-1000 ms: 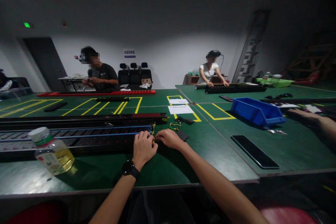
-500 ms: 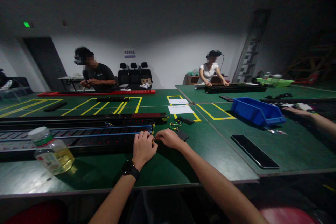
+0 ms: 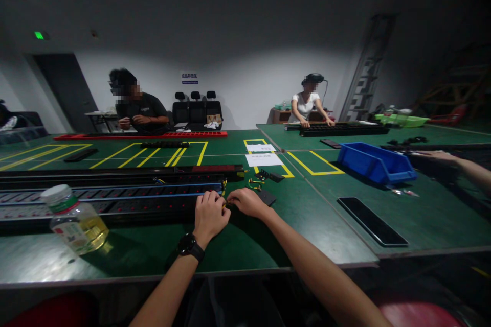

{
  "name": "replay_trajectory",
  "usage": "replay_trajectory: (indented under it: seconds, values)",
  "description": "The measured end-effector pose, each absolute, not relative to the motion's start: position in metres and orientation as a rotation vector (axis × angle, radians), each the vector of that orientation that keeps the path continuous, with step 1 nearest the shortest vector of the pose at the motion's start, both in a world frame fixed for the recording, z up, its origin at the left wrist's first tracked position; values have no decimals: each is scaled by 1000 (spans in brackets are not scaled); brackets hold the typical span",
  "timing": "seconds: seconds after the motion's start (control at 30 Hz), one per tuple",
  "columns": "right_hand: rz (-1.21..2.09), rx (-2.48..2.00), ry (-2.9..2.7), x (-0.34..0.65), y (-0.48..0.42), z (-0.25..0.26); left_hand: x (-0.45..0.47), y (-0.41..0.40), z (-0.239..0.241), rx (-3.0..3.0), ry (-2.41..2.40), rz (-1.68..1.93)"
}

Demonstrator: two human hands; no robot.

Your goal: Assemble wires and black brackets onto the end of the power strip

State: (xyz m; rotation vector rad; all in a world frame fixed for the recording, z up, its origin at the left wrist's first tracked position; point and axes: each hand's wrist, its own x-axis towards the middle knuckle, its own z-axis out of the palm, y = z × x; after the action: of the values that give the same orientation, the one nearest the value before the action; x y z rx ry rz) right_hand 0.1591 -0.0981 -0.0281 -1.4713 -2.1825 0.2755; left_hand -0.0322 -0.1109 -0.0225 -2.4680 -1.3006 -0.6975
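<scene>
A long black strip (image 3: 115,199) with rows of red dots and blue wires lies across the green table (image 3: 249,245) in front of me. My left hand (image 3: 209,215), a black watch on its wrist, is curled at the strip's right end. My right hand (image 3: 247,201) is closed just beside it, fingertips pinched on something small with a yellow wire between the two hands; I cannot make it out. A small black plate (image 3: 265,196) lies just past my right hand, and loose yellow wires (image 3: 253,183) lie behind it.
A plastic bottle of yellow liquid (image 3: 74,219) lies tilted at the left. A blue bin (image 3: 375,162) and a flat black bar (image 3: 372,220) sit on the right. A co-worker's arm (image 3: 460,166) reaches in from the right. Two people work at far tables.
My hands have stayed in place. The co-worker's arm at the right has moved up and away across the table. The person at the far left has shifted slightly left.
</scene>
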Motion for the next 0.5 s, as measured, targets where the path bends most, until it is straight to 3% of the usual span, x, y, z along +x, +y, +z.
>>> replay_trajectory:
  seconds: [0.5]
  values:
    - [265, -1479, -2189, 159, -97, -30, -32, -111, -24, -2462, -1298, -697]
